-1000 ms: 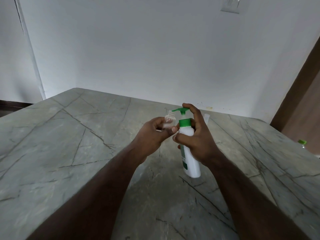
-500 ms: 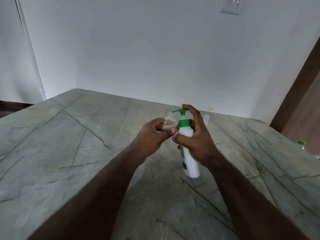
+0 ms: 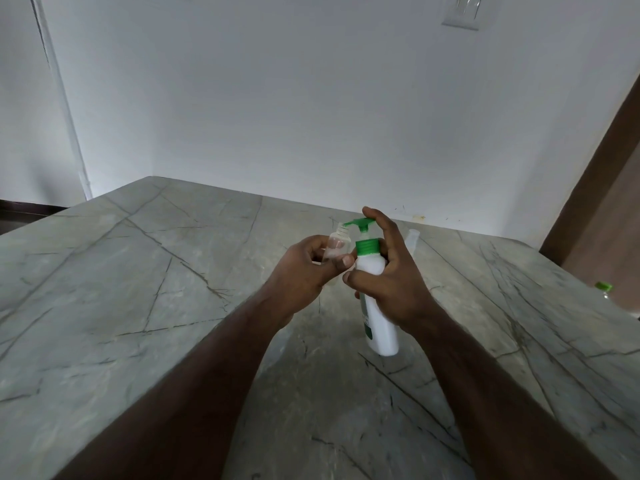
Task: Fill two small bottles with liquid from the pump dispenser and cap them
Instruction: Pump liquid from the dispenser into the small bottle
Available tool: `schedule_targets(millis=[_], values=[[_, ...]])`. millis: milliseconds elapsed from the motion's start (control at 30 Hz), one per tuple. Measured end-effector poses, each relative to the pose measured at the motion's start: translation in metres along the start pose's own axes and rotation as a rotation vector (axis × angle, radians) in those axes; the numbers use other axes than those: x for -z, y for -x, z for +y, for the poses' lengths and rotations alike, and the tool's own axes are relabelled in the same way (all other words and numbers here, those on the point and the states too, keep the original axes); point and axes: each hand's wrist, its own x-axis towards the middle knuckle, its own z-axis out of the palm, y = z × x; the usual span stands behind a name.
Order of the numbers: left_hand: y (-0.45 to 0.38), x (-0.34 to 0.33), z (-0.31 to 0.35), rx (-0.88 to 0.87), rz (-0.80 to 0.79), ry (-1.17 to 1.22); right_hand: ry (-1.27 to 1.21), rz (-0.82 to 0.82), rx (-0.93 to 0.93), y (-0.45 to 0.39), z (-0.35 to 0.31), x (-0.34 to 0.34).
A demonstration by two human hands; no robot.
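My right hand (image 3: 391,278) grips the white pump dispenser (image 3: 379,323) with its green collar, held tilted above the table, and my index finger rests on the green pump head (image 3: 360,223). In my left hand (image 3: 304,271) is a small clear bottle (image 3: 337,242), uncapped, its threaded mouth right under the pump's nozzle tip. Behind my right hand a second small clear bottle (image 3: 412,239) stands on the marble table (image 3: 138,289), mostly hidden by my fingers.
A clear bottle with a green cap (image 3: 604,289) sits at the table's far right edge. White walls close off the back, and a brown door frame (image 3: 595,174) rises on the right.
Both hands and the two bottles stay almost still; the pump dispenser has shifted very slightly.
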Motion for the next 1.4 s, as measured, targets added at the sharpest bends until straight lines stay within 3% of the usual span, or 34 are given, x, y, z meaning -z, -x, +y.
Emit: schedule_targets(millis=[1400], values=[[-0.0004, -0.0008, -0.0009, -0.006, 0.013, 0.003, -0.025, -0.014, -0.016, 0.0016, -0.0002, 0.0040]])
